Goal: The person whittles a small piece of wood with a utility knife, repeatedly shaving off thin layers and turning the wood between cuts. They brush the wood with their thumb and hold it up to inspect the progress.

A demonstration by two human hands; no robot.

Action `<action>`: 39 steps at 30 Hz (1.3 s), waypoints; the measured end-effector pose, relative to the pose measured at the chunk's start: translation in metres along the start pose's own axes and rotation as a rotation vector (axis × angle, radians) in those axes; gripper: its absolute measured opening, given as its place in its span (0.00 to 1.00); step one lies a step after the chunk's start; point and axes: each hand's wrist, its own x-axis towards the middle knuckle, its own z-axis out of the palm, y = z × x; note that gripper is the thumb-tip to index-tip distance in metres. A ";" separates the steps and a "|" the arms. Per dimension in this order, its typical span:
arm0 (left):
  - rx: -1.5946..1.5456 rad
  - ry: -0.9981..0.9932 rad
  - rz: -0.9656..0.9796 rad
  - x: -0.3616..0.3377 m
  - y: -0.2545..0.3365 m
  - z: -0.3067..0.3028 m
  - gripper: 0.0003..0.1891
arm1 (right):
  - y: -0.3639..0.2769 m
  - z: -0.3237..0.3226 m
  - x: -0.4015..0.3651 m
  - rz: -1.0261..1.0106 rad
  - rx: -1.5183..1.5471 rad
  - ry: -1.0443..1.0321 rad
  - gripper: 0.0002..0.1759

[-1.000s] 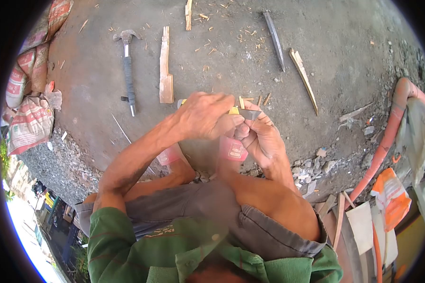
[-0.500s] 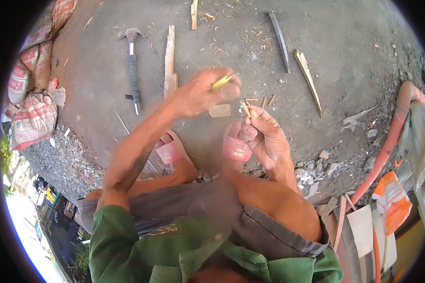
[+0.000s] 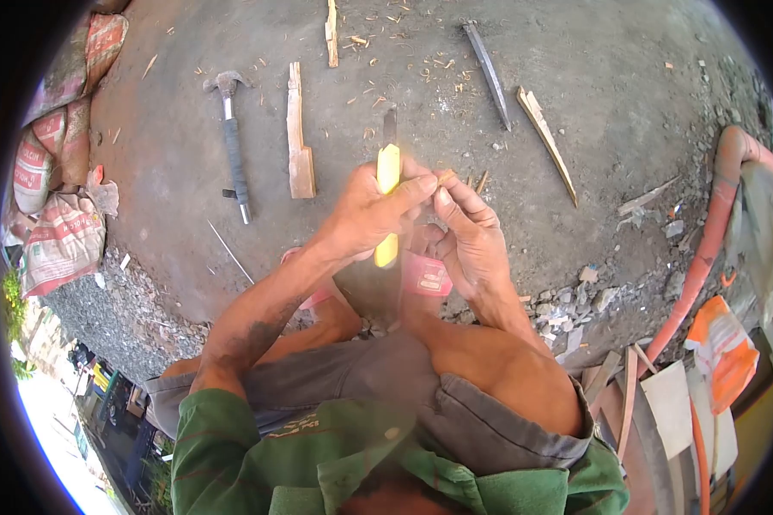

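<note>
One knife (image 3: 388, 170) runs fore-and-aft, blade (image 3: 390, 126) pointing away from us; our left hand (image 3: 361, 215) grips it, our right hand (image 3: 477, 245) pinches a sliver (image 3: 445, 176), probably.

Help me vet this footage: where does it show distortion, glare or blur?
Head view: black curved border and wide-angle bowing; glare whitens the lower-left edge; a hazy smudge softens the shorts; the yellow knife handle looks fairly crisp.

Red "OLCIM" on sack (image 3: 31, 182), green shirt (image 3: 215, 429) lettering unreadable
</note>
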 end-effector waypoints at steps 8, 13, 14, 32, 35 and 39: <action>0.168 -0.006 -0.114 0.000 -0.008 -0.008 0.11 | -0.002 -0.007 0.003 -0.009 0.025 -0.013 0.07; 1.072 -0.085 0.567 0.003 0.004 -0.026 0.20 | -0.010 -0.008 -0.001 -0.023 0.020 -0.011 0.07; 1.174 -0.091 0.644 0.001 0.005 -0.029 0.21 | -0.009 -0.008 0.000 -0.003 0.033 -0.031 0.08; 1.415 -0.248 0.691 0.015 0.013 -0.033 0.18 | -0.008 -0.013 -0.006 0.032 -0.019 -0.049 0.07; 1.515 0.058 0.532 0.051 0.020 -0.093 0.19 | -0.009 -0.011 -0.015 0.138 -0.058 -0.085 0.06; 1.338 -0.091 0.581 0.012 0.029 -0.060 0.18 | -0.007 -0.012 -0.013 0.127 0.046 -0.071 0.06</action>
